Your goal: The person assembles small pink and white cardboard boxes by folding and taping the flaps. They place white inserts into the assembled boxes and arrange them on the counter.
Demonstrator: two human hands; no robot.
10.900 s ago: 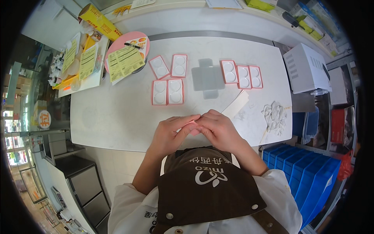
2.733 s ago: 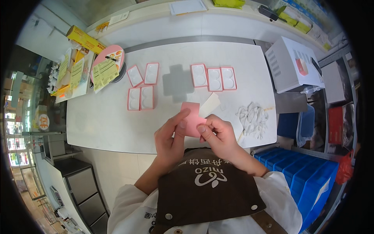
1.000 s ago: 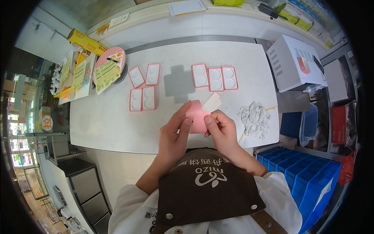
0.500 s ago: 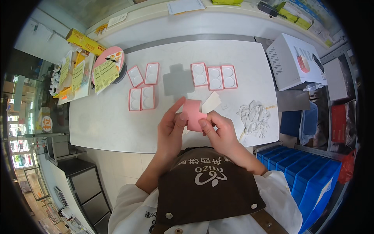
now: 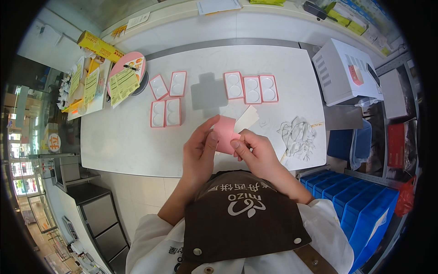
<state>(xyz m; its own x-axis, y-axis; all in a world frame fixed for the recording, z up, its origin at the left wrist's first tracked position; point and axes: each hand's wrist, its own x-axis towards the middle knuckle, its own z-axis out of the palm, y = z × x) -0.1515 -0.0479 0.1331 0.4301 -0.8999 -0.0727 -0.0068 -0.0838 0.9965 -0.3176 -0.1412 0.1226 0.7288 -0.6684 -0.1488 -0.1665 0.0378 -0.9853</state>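
Observation:
Above the near part of the table, both hands hold a piece of pink card [image 5: 225,131], bent into a curve. My left hand [image 5: 199,148] pinches its left side between thumb and fingers. At its lower right, my right hand [image 5: 258,150] grips a narrow tab of it, the thumb on top. Pale cream card strips [image 5: 247,117] lie on the table just beyond my right hand. Farther off are several shallow pink-edged boxes with white inserts, each insert having two round hollows: one group on the left [image 5: 173,112], another on the right [image 5: 252,90].
The white table [image 5: 123,146] carries a crumpled whitish cloth or plastic [image 5: 298,139] at right. A pink round stand [image 5: 137,61] with papers is at far left. A white boxy appliance [image 5: 344,73] stands beyond the right edge; blue bins [image 5: 351,208] are below. A grey cross-shaped patch [image 5: 209,93] lies mid-table.
The pink card has tilted slightly, and both hands have shifted a little to the left. Their grip on it stays much the same. The boxes remain in place.

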